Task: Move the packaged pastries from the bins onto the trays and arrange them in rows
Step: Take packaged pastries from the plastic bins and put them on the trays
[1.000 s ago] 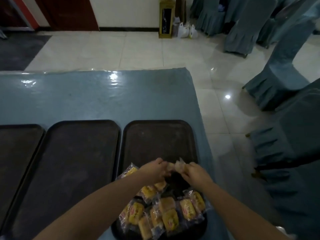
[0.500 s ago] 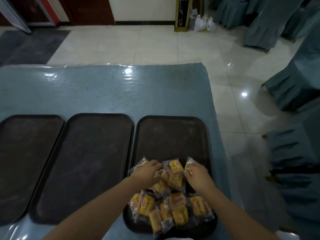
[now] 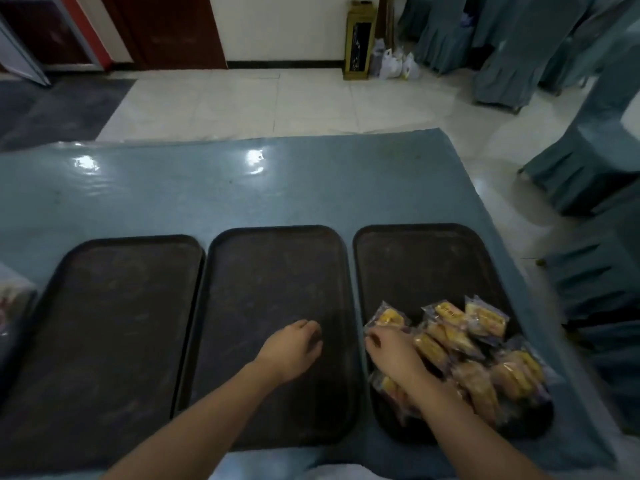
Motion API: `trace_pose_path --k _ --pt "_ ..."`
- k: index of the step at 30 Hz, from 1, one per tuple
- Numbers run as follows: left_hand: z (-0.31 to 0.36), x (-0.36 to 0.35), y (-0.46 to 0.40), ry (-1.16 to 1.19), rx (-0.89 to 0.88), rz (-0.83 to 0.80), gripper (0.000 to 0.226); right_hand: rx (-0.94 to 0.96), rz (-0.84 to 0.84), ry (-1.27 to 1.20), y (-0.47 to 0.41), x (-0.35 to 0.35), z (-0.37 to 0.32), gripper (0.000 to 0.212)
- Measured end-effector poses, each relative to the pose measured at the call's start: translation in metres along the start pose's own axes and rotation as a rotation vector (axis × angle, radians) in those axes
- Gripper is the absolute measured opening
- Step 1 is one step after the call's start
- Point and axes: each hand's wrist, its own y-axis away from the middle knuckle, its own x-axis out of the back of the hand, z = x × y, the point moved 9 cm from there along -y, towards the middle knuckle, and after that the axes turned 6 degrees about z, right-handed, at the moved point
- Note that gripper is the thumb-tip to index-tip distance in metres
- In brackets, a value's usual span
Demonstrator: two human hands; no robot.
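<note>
Blue plastic-covered table [image 3: 173, 188] in a hall with tiled floor and draped chairs [image 3: 588, 157] off to the right. 3 dark trays sit side by side on it: left tray [image 3: 104, 334], middle tray [image 3: 270, 271], right tray [image 3: 415, 265].

Packaged pastries [image 3: 460, 344] are heaped loose on the near half of the right tray, overlapping, no rows yet. Far half of that tray is bare; the left and middle trays show no packs.

Left hand [image 3: 291, 351] hovers over the middle tray, fingers loosely curled, nothing visible in it. Right hand [image 3: 391, 351] rests on the left edge of the heap, fingers bent down onto the wrappers. Can't tell whether it actually pinches a pack or only touches.

Step in hand, my read: pull packs off the heap and start a row.
- Take 1 pack at a time by the wrapper seam; film looks slippery and the packs sit on each other, so a grab from the middle likely drags neighbours.
- Start the row at the far edge, same orientation, edges touching.
- Use both hands, left feeding the middle tray.

Hard to see:
- Bins aren't identifiable; a pale blurred object [image 3: 14, 299] is cut off at the left edge, can't say what it is.
- Right forearm covers part of the heap, so no pack count.
- Labels are motion-blurred, unreadable.
- Left fingertips are tucked under, palm side hidden.
</note>
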Motion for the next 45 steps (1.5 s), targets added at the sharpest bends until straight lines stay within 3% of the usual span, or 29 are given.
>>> trace_pose_path --k 3,9,15,21,28,35,40,45 --pt "-0.053 0.037 0.048 -0.008 0.021 0.053 0.008 -0.008 -0.06 -0.027 0.025 -0.032 -0.058 0.017" --pt "-0.127 0.082 0.118 0.024 0.117 0.151 0.017 0.046 -0.022 -0.068 0.05 -0.056 -0.147 0.019" --pt "-0.153 0.123 0.169 0.081 0.244 0.241 0.031 0.133 -0.088 -0.012 0.057 -0.073 -0.211 0.028" --pt "-0.194 0.184 0.207 -0.005 0.284 0.275 0.041 0.165 -0.092 -0.005 0.055 -0.082 -0.298 0.031" --pt "-0.277 0.272 0.23 0.005 0.209 0.33 0.037 0.209 0.01 -0.077 0.044 -0.102 -0.444 0.03" --pt "-0.412 0.37 0.284 -0.117 0.11 0.541 0.036 0.22 0.027 -0.201 0.043 -0.183 -0.622 0.031" --pt "-0.497 0.411 0.318 -0.133 0.154 0.455 0.038 0.299 0.004 -0.198 0.047 -0.219 -0.709 0.037" --pt "-0.558 0.414 0.354 -0.097 0.179 0.435 0.015 0.469 -0.134 -0.112 0.056 -0.258 -0.753 0.036"
